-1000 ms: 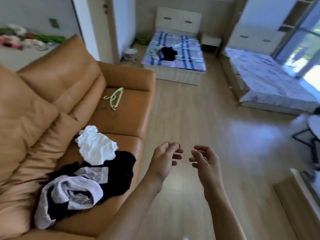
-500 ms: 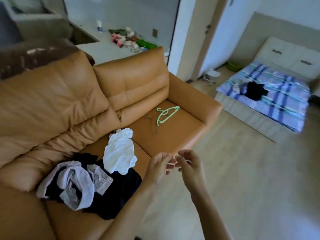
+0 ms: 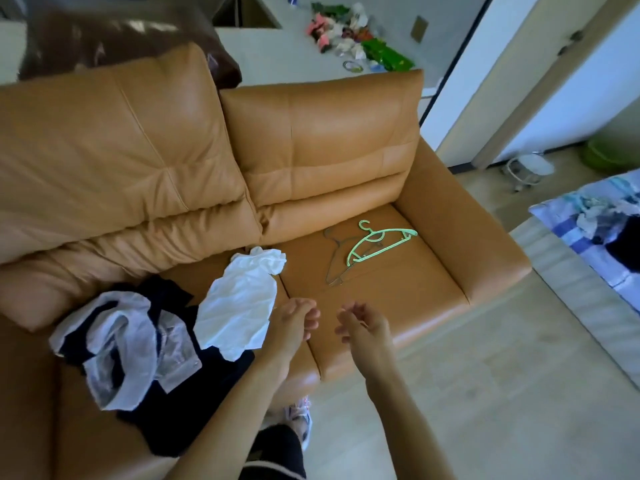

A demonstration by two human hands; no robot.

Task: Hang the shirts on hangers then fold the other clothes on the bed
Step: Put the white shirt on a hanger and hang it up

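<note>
The left hand [image 3: 294, 323] and right hand [image 3: 363, 329] are hovering loosely curled, holding nothing, now apart after nearly touching half a second ago. A crumpled white shirt [image 3: 242, 306] is lying on the sofa [image 3: 398, 299] just beside the left hand, with a green hanger [image 3: 381, 241] resting further along the seat

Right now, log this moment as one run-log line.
left hand empty | right hand empty | green hanger lying on sofa seat | white shirt crumpled on seat, not hung

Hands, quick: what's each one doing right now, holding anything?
Left hand: open, fingers loosely curled, holding nothing.
Right hand: open, fingers loosely curled, holding nothing.
</note>
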